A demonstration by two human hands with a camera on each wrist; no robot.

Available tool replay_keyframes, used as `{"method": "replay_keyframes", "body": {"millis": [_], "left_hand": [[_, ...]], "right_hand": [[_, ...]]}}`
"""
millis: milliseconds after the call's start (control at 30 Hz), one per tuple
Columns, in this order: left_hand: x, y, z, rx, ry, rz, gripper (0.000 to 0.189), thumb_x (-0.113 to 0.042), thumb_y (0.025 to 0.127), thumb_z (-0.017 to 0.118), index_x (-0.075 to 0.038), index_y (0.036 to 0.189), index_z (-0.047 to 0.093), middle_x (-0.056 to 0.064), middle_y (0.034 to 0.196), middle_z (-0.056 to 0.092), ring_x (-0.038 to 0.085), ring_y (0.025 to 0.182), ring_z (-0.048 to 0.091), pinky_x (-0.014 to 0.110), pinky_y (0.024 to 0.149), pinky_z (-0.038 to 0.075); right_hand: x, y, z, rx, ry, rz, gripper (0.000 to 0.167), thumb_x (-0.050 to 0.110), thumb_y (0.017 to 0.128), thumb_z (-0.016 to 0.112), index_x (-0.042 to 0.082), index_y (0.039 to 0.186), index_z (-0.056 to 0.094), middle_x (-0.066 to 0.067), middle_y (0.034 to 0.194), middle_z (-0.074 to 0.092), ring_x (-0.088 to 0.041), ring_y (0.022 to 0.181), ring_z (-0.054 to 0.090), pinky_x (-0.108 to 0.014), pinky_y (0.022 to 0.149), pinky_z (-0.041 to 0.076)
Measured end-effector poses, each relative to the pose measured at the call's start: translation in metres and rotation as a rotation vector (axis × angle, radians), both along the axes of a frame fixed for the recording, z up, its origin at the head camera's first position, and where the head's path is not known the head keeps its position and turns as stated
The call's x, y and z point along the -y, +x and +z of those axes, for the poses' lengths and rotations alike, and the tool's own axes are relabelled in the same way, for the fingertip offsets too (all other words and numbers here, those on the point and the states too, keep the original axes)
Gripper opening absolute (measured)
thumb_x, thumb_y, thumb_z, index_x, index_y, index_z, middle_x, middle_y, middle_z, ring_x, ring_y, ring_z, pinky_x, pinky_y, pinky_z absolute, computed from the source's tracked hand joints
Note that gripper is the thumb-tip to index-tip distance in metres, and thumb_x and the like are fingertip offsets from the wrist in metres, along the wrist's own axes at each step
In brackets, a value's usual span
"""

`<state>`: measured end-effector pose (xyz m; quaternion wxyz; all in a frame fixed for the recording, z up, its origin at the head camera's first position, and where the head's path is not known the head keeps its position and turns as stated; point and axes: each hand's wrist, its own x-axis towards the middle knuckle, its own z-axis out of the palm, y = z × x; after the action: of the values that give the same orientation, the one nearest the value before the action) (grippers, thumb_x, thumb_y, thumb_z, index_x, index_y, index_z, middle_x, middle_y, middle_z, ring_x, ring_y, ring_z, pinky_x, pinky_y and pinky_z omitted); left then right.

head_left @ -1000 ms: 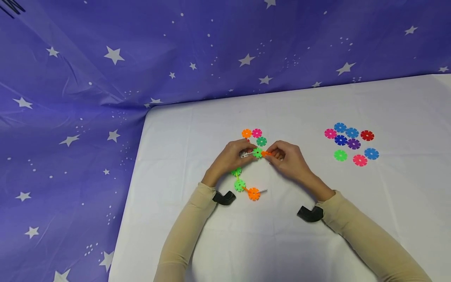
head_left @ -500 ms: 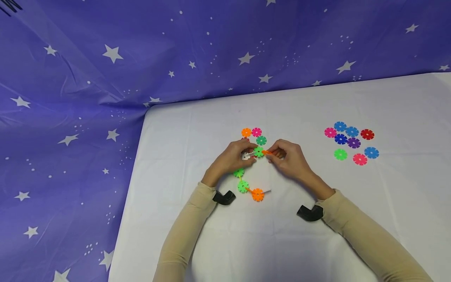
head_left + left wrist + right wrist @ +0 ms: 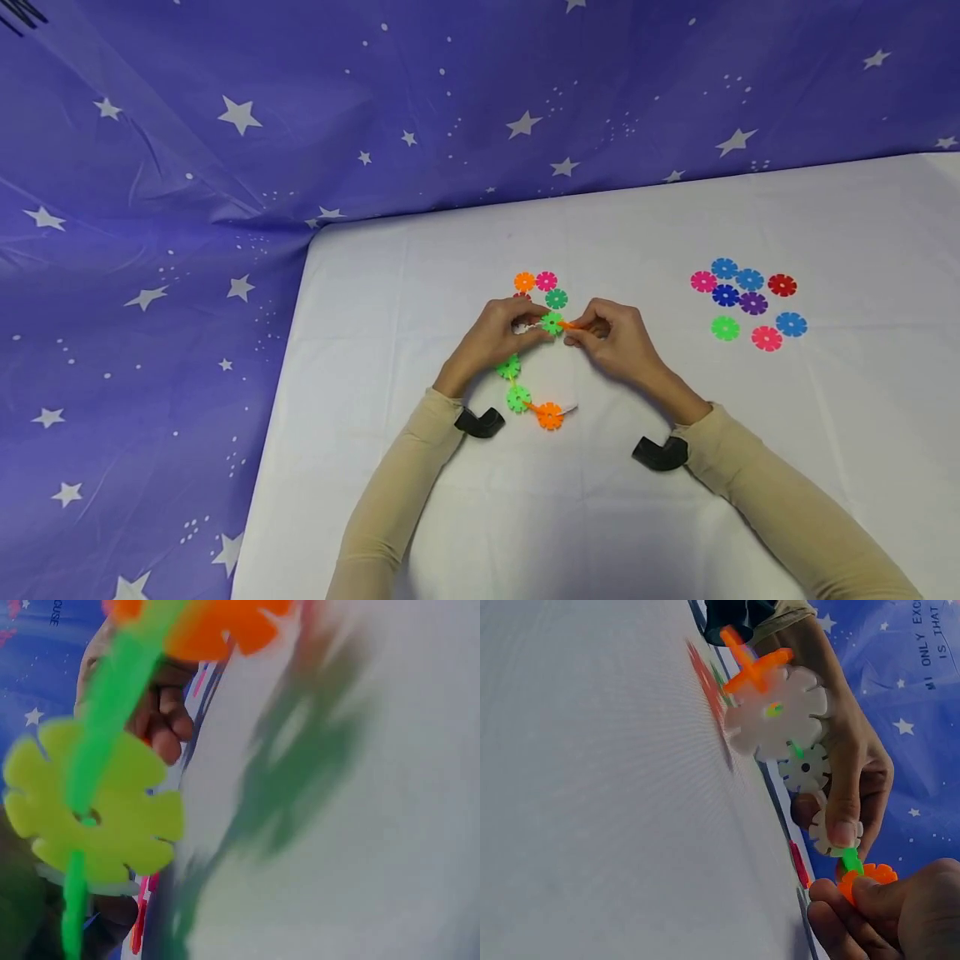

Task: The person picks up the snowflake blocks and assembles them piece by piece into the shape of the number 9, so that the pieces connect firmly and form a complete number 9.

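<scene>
My left hand (image 3: 498, 337) pinches a white notched interlocking disc (image 3: 835, 831) in a linked chain. Slotted to it is a green disc (image 3: 552, 322), just past the left fingertips. My right hand (image 3: 613, 337) pinches an orange disc (image 3: 877, 874) between thumb and fingers, its edge at the green disc's rim. Below the left hand the chain trails toward the body, with a green disc (image 3: 518, 398) and an orange disc (image 3: 551, 416) near its end. Close in the left wrist view is a yellow-green disc (image 3: 105, 806) of the chain. The left fingers partly hide the chain.
Loose discs lie behind the hands, among them an orange disc (image 3: 524, 282), a pink disc (image 3: 547, 281) and a teal disc (image 3: 557, 298). A group of several discs, including a purple disc (image 3: 753, 303), lies rightward on the white tablecloth (image 3: 750, 450). A starry curtain (image 3: 420, 92) hangs behind.
The trailing chain has swung slightly to the right. Both hands stay close together, and the green and orange discs have shifted a little between them.
</scene>
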<state>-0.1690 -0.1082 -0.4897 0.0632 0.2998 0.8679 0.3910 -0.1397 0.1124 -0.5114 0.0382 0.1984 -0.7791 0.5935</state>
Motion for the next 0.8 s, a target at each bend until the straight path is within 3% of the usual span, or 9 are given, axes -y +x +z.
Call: {"method": "replay_keyframes", "body": {"millis": [133,267,400,500,600,800], "left_hand": [[0.0,-0.002,0.003,-0.005,-0.007,-0.009,0.033,-0.022,0.084,0.079,-0.004,0.111,0.072,0.004,0.089,0.067,0.012,0.077,0.057,0.021,0.071,0.047],[0.008,-0.004,0.007,0.066,-0.074,0.0,0.033,-0.024,0.084,0.078,-0.008,0.113,0.071,0.001,0.09,0.066,0.01,0.079,0.056,0.021,0.073,0.047],[0.022,-0.008,0.011,0.112,-0.13,-0.018,0.039,-0.021,0.084,0.079,-0.012,0.121,0.068,-0.001,0.091,0.064,0.012,0.083,0.054,0.024,0.077,0.047],[0.03,-0.012,0.013,0.13,-0.126,-0.052,0.039,-0.018,0.084,0.078,-0.013,0.122,0.068,0.0,0.094,0.064,0.013,0.085,0.054,0.025,0.08,0.048],[0.034,-0.014,0.012,0.146,-0.119,-0.08,0.033,-0.017,0.085,0.077,-0.012,0.117,0.07,0.001,0.095,0.064,0.013,0.086,0.054,0.024,0.079,0.048],[0.038,-0.014,0.012,0.166,-0.101,-0.08,0.031,-0.015,0.085,0.077,-0.009,0.115,0.069,0.002,0.094,0.063,0.015,0.086,0.053,0.024,0.078,0.046]], "right_hand": [[0.0,-0.002,0.001,-0.007,0.033,-0.01,0.013,-0.006,0.08,0.076,0.0,0.081,0.064,-0.013,0.081,0.071,-0.022,0.066,0.07,-0.019,0.06,0.054],[-0.002,-0.004,0.0,-0.009,0.187,-0.001,0.02,0.002,0.082,0.077,0.001,0.098,0.067,-0.008,0.086,0.069,-0.016,0.072,0.061,-0.018,0.065,0.048],[-0.002,-0.005,0.002,-0.015,0.362,0.078,0.033,0.009,0.085,0.074,0.004,0.115,0.063,-0.005,0.097,0.063,-0.016,0.085,0.052,-0.028,0.076,0.044],[0.0,-0.007,0.005,-0.052,0.469,0.105,0.033,0.012,0.087,0.072,0.006,0.118,0.062,-0.004,0.099,0.059,-0.017,0.089,0.05,-0.035,0.08,0.045],[0.003,-0.012,0.007,-0.1,0.56,0.096,0.032,0.012,0.089,0.069,0.008,0.12,0.063,-0.004,0.096,0.057,-0.019,0.089,0.05,-0.036,0.077,0.045],[0.012,-0.021,0.01,-0.157,0.703,0.146,0.033,0.017,0.089,0.07,0.014,0.122,0.069,-0.005,0.094,0.054,-0.02,0.082,0.048,-0.033,0.07,0.041]]}}
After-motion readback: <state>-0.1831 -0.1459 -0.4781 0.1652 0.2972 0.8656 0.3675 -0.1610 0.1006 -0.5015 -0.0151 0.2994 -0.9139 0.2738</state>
